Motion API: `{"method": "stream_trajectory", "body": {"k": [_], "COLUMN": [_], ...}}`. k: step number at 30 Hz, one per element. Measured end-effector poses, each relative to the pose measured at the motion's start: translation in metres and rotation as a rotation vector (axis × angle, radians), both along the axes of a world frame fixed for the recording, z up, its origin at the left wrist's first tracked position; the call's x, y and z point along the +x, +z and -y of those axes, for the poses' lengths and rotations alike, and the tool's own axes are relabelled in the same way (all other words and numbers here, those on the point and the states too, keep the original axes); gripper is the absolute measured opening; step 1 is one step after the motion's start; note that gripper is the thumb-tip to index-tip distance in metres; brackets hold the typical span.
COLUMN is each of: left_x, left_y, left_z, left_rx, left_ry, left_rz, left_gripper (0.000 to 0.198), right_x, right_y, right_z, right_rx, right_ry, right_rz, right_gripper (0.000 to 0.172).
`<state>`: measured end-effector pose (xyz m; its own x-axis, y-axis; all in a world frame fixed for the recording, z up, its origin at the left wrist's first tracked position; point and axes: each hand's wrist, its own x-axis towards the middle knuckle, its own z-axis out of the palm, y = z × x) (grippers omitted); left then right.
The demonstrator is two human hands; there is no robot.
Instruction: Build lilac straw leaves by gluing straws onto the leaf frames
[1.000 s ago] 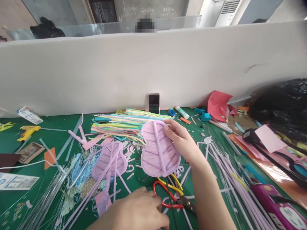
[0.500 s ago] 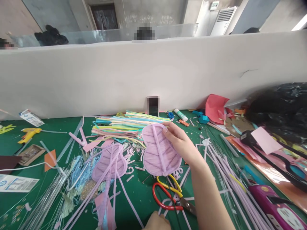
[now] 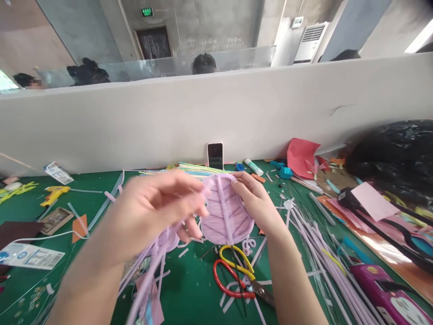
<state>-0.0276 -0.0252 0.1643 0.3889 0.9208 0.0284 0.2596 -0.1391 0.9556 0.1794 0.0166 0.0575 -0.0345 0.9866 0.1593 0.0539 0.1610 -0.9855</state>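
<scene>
My right hand [image 3: 252,194] pinches the upper right edge of a lilac leaf-shaped piece [image 3: 219,221], which has a raised midrib and slanting darker veins. To its left is my left hand [image 3: 162,203], smeared by motion, with thumb and fingers closed at the leaf's upper left edge. A lilac pipe cleaner [image 3: 149,280] trails down from these fingers, blurred as well. Behind the left hand a second lilac leaf [image 3: 171,241] with a stem is mostly hidden. Just below the held leaf lie scissors [image 3: 233,293] with one red and one yellow handle loop.
Lilac pipe cleaners [image 3: 321,257] and a purple power strip [image 3: 389,289] lie at right, near a black plastic bag [image 3: 392,162]. A phone [image 3: 215,155] leans on the white partition [image 3: 169,122]. At left sit a yellow glue gun [image 3: 56,195] and a small box [image 3: 57,220].
My left hand has risen from the bottom edge to the held leaf, bringing a lilac pipe cleaner. The right hand keeps its grip on the leaf. The view has tipped up slightly.
</scene>
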Motion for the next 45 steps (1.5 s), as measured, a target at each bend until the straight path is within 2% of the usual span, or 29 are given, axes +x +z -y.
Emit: {"method": "stream_trajectory", "body": {"k": [2, 5, 9, 12, 16, 25, 30, 36, 42, 45], "left_x": [0.001, 0.002, -0.003, -0.007, -0.011, -0.03, -0.04, -0.046, -0.046, -0.047], "left_y": [0.008, -0.004, -0.037, -0.052, -0.058, -0.084, -0.095, -0.108, -0.112, -0.112], "left_z": [-0.006, -0.015, -0.026, -0.028, -0.03, -0.048, -0.056, -0.062, -0.06, -0.06], "left_rx": [0.089, 0.143, 0.008, -0.048, -0.113, -0.147, -0.209, -0.165, -0.215, -0.267], "left_ry": [0.168, 0.242, 0.181, 0.147, 0.103, 0.066, 0.023, -0.071, -0.084, -0.1], "left_rz": [0.067, -0.029, -0.143, -0.134, -0.15, -0.214, -0.201, -0.147, -0.1, -0.077], "left_gripper": [0.017, 0.021, 0.021, 0.026, 0.039, 0.028, 0.027, 0.028, 0.027, 0.027], "right_x": [-0.001, -0.004, -0.008, -0.012, -0.015, -0.024, -0.031, -0.038, -0.047, -0.051], "right_y": [0.002, 0.003, 0.0, -0.003, -0.005, -0.014, -0.02, -0.024, -0.024, -0.024], "right_z": [0.002, 0.004, 0.004, 0.003, 0.003, -0.001, -0.001, 0.002, -0.004, -0.007], "right_rx": [0.036, 0.044, 0.026, 0.069, 0.018, -0.036, -0.02, -0.121, -0.066, -0.089], "right_ry": [-0.01, 0.019, 0.094, 0.117, 0.193, 0.254, 0.337, 0.34, 0.439, 0.437], "right_rz": [0.027, 0.033, 0.046, 0.11, 0.162, 0.253, 0.234, 0.235, 0.29, 0.273], "right_gripper": [0.026, 0.03, 0.031, 0.03, 0.03, 0.028, 0.026, 0.024, 0.032, 0.033]}}
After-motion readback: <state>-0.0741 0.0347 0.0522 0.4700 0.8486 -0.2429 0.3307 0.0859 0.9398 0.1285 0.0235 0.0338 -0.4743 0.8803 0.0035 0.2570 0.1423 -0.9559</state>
